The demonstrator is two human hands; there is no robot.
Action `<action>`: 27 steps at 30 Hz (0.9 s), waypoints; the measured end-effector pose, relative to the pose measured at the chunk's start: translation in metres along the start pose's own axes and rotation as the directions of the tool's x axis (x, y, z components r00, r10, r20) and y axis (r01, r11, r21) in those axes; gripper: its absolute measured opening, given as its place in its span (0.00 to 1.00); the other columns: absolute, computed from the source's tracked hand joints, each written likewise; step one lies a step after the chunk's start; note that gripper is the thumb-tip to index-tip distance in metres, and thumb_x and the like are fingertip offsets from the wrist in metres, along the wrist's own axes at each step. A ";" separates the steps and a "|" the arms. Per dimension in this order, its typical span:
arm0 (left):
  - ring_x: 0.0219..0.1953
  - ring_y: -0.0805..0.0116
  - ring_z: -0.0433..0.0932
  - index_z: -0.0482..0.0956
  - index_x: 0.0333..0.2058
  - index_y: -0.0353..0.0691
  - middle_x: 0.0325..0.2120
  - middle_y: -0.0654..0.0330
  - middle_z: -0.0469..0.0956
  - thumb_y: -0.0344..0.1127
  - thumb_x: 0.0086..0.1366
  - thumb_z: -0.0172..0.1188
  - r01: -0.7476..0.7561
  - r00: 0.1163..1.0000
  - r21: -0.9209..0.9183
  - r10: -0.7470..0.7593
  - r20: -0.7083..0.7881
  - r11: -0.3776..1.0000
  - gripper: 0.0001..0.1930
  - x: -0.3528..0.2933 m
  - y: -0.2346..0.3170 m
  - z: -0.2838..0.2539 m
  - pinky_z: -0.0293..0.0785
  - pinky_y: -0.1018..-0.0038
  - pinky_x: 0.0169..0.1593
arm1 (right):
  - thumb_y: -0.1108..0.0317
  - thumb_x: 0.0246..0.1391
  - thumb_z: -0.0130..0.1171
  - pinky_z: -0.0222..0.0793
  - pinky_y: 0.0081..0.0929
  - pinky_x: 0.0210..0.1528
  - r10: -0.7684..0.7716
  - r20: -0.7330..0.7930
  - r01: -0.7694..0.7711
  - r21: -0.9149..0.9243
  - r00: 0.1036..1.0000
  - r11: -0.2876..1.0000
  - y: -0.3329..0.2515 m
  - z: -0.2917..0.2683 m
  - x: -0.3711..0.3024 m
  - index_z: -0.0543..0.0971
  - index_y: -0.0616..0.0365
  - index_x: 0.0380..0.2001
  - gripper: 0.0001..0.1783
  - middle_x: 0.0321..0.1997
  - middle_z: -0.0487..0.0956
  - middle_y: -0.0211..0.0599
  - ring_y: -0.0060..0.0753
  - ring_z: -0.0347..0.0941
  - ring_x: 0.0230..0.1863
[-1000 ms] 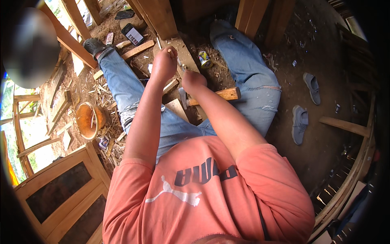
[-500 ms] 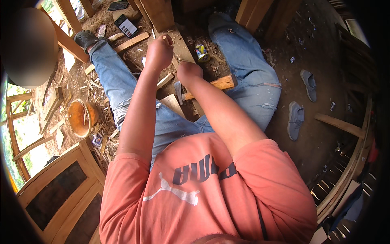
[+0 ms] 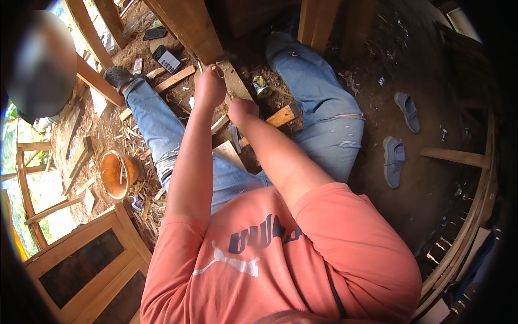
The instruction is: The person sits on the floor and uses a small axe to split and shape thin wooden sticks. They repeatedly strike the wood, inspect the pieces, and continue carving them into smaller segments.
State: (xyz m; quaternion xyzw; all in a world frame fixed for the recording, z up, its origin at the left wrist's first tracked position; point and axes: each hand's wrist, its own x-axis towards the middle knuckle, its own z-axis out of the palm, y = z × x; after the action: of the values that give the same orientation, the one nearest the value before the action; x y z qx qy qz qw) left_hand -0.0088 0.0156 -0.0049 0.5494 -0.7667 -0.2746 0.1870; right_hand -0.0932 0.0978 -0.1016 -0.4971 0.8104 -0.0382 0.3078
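Observation:
Both my forearms reach out between my legs toward an upright wooden post and a plank. My left hand [image 3: 209, 89] is closed in a fist beside the foot of the post [image 3: 197, 35]. A thin pale stick [image 3: 199, 66] shows at its far edge, and what lies inside the fingers is hidden. My right hand [image 3: 243, 111], also closed, is nearer to me and to the right, against the plank [image 3: 233, 81]; its grip is hidden. Below it lies a tool with a wooden handle [image 3: 283, 115] and a flat metal head [image 3: 235, 139], partly covered by my right forearm.
A crumpled yellow wrapper or can [image 3: 261, 86] is near my right leg. Left are a phone [image 3: 166, 59], an orange bucket [image 3: 116, 175], wood shavings and a panelled wooden frame [image 3: 81, 264]. Grey shoes [image 3: 394, 162] stand at right. Another person [image 3: 40, 70] is at far left.
The view has shifted, so the scene sits lower in its upper part. Both hands stay closed at nearly the same place by the post and plank.

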 end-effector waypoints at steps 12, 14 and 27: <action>0.38 0.41 0.84 0.80 0.39 0.38 0.31 0.43 0.84 0.28 0.65 0.63 0.015 0.999 -0.051 -0.014 0.032 0.999 0.05 -0.011 0.001 -0.001 0.78 0.55 0.42 | 0.64 0.66 0.52 0.83 0.47 0.54 -0.009 0.069 0.006 0.037 0.998 0.999 0.004 -0.009 0.001 0.88 0.56 0.47 0.17 0.52 0.88 0.51 0.50 0.86 0.55; 0.37 0.45 0.85 0.80 0.40 0.39 0.30 0.46 0.84 0.29 0.65 0.66 0.021 0.998 -0.079 -0.017 0.057 0.997 0.06 -0.015 -0.007 -0.007 0.79 0.56 0.41 | 0.65 0.65 0.53 0.83 0.46 0.53 -0.048 0.061 0.044 0.055 0.997 0.998 0.010 -0.011 -0.003 0.88 0.58 0.45 0.17 0.51 0.88 0.52 0.51 0.86 0.54; 0.39 0.54 0.88 0.80 0.42 0.39 0.35 0.51 0.88 0.23 0.67 0.62 -0.067 0.993 -0.274 0.091 0.078 0.959 0.06 -0.023 -0.029 -0.016 0.82 0.63 0.44 | 0.65 0.64 0.52 0.84 0.49 0.50 -0.198 0.068 0.202 -0.061 0.978 0.977 0.026 -0.028 -0.025 0.87 0.62 0.43 0.17 0.48 0.88 0.56 0.55 0.87 0.50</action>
State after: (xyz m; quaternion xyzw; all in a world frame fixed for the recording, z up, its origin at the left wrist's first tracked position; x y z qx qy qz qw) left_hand 0.0297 0.0268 -0.0106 0.4747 -0.7509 -0.3936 0.2363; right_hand -0.1208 0.1243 -0.0770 -0.5873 0.7471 -0.0265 0.3101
